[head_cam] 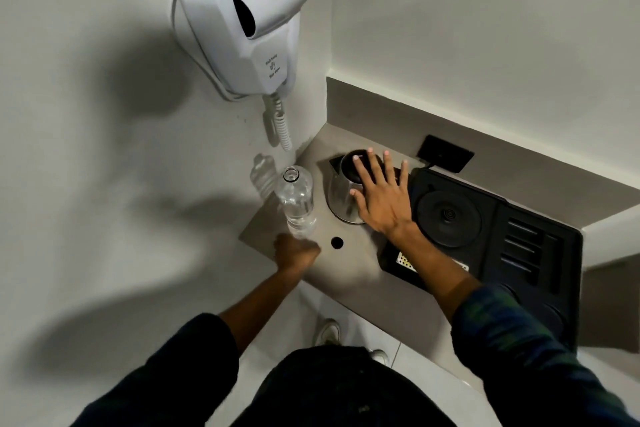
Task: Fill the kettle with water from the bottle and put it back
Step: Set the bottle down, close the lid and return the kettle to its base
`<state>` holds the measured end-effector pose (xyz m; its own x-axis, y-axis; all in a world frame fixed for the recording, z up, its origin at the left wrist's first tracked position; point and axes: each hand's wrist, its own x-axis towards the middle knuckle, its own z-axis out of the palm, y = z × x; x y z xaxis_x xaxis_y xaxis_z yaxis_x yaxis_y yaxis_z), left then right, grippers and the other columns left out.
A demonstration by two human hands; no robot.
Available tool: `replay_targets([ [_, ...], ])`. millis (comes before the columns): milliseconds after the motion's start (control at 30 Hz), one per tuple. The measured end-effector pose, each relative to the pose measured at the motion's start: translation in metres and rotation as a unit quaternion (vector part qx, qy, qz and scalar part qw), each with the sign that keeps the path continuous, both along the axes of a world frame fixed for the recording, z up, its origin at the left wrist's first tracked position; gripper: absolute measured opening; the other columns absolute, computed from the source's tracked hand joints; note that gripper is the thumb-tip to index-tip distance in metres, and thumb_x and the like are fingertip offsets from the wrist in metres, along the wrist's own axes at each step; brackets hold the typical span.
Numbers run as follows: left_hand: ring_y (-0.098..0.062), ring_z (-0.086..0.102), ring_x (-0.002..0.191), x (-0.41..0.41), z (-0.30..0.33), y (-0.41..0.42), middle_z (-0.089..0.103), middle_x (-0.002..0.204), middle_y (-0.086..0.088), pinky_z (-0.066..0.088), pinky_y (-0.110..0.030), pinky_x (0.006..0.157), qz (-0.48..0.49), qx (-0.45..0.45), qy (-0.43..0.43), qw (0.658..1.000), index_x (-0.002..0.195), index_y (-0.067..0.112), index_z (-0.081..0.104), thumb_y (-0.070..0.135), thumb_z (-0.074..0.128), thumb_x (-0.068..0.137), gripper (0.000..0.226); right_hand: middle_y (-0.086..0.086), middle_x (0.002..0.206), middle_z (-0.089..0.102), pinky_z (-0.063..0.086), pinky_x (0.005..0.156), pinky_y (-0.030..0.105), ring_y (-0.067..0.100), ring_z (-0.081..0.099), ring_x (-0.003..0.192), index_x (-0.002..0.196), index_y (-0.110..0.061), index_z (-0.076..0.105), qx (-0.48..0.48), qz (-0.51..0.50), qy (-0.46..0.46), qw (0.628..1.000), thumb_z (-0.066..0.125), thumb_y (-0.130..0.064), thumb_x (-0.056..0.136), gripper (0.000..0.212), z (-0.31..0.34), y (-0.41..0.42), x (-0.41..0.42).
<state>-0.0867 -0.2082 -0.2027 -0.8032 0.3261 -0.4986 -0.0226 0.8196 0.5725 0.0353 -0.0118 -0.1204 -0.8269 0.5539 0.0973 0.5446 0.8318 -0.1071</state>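
A steel kettle (341,194) with a black lid stands on the grey counter (349,274), left of its round black base (449,214). My right hand (381,196) lies spread over the kettle's lid and right side, fingers apart, palm down. A clear plastic bottle (297,199) stands upright and uncapped to the kettle's left, with water in its lower part. My left hand (294,251) sits at the counter's front edge just below the bottle's foot, fingers curled; whether it holds anything is hidden.
The kettle base sits in a black tray (540,246) with slotted compartments on the right. A small black round thing (337,242) lies on the counter in front of the kettle. A white wall-mounted hair dryer (242,17) hangs above with a coiled cord. A black wall socket (445,153) is behind.
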Motion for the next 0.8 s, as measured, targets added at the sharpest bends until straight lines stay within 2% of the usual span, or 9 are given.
replay_targets([
  [100,-0.032,0.064,0.122,0.030,0.013,0.001,0.066,0.126,-0.013,0.053,-0.039,0.104,-0.172,0.011,-0.046,0.984,0.131,0.003,0.063,0.030,0.079,0.073,0.065,0.005,0.176,0.009,0.003,0.125,0.071,0.039,0.005,0.161,0.166,-0.029,0.013,0.001,-0.053,0.015,0.998,0.034,-0.051,0.103,0.070,-0.013,-0.010,0.015],
  [200,-0.034,0.054,0.127,0.039,0.028,0.016,0.049,0.142,-0.016,0.044,-0.035,0.106,-0.298,0.015,0.088,0.950,0.139,0.007,0.050,0.019,0.070,0.085,0.059,0.004,0.176,0.008,0.010,0.124,0.072,0.039,0.004,0.161,0.166,-0.028,0.012,-0.012,-0.065,0.022,0.998,0.035,-0.048,0.104,0.070,-0.017,-0.014,0.022],
  [267,-0.035,0.052,0.127,0.040,0.026,0.026,0.042,0.144,-0.017,0.044,-0.037,0.105,-0.383,0.016,0.171,0.908,0.146,0.010,0.044,0.015,0.067,0.088,0.062,0.005,0.176,0.009,0.011,0.124,0.072,0.039,0.004,0.161,0.166,-0.028,0.013,-0.024,-0.065,0.026,0.997,0.037,-0.047,0.103,0.070,-0.015,-0.014,0.024],
  [333,-0.037,0.050,0.127,0.034,0.021,0.033,0.042,0.142,-0.019,0.044,-0.040,0.106,-0.454,-0.009,0.210,0.866,0.152,0.014,0.041,0.012,0.063,0.092,0.063,0.005,0.176,0.008,0.010,0.124,0.071,0.040,0.003,0.161,0.166,-0.029,0.013,-0.032,-0.063,0.031,0.997,0.039,-0.045,0.103,0.071,-0.014,-0.014,0.026],
  [400,-0.037,0.049,0.127,0.028,0.015,0.037,0.044,0.138,-0.019,0.039,-0.039,0.109,-0.489,-0.043,0.227,0.841,0.148,0.017,0.048,0.010,0.054,0.097,0.052,0.004,0.176,0.007,0.009,0.125,0.070,0.039,0.001,0.161,0.166,-0.029,0.012,-0.043,-0.059,0.033,0.997,0.041,-0.045,0.102,0.072,-0.012,-0.014,0.028],
  [500,-0.035,0.052,0.124,0.028,0.016,0.040,0.049,0.133,-0.016,0.041,-0.036,0.106,-0.500,-0.050,0.234,0.832,0.132,0.014,0.062,0.006,0.051,0.097,0.038,0.003,0.176,0.005,0.009,0.126,0.069,0.037,-0.001,0.161,0.166,-0.031,0.009,-0.052,-0.050,0.035,0.997,0.041,-0.044,0.102,0.073,-0.010,-0.012,0.033],
  [567,-0.035,0.052,0.124,0.032,0.024,0.043,0.048,0.134,-0.016,0.044,-0.038,0.106,-0.498,-0.026,0.251,0.830,0.132,0.014,0.059,0.014,0.053,0.099,0.034,0.003,0.176,0.005,0.009,0.125,0.070,0.036,-0.001,0.162,0.166,-0.032,0.009,-0.059,-0.042,0.034,0.997,0.040,-0.045,0.102,0.072,-0.008,-0.008,0.035],
  [667,-0.032,0.059,0.109,0.044,0.058,0.039,0.051,0.126,-0.013,0.055,-0.042,0.093,-0.457,0.081,0.265,0.845,0.134,0.018,0.058,0.030,0.053,0.103,0.033,0.002,0.176,0.007,0.010,0.125,0.071,0.036,0.001,0.162,0.166,-0.034,0.010,-0.065,-0.034,0.035,0.997,0.037,-0.049,0.103,0.070,-0.008,-0.006,0.036],
  [800,-0.001,0.057,0.098,0.050,0.135,0.018,0.065,0.110,0.005,0.047,-0.014,0.084,-0.298,0.284,0.290,0.864,0.119,0.019,0.067,0.036,0.071,0.096,0.029,0.002,0.176,0.006,0.009,0.125,0.071,0.034,0.000,0.162,0.166,-0.035,0.008,-0.076,-0.026,0.036,0.996,0.035,-0.052,0.105,0.069,-0.007,-0.002,0.038],
])
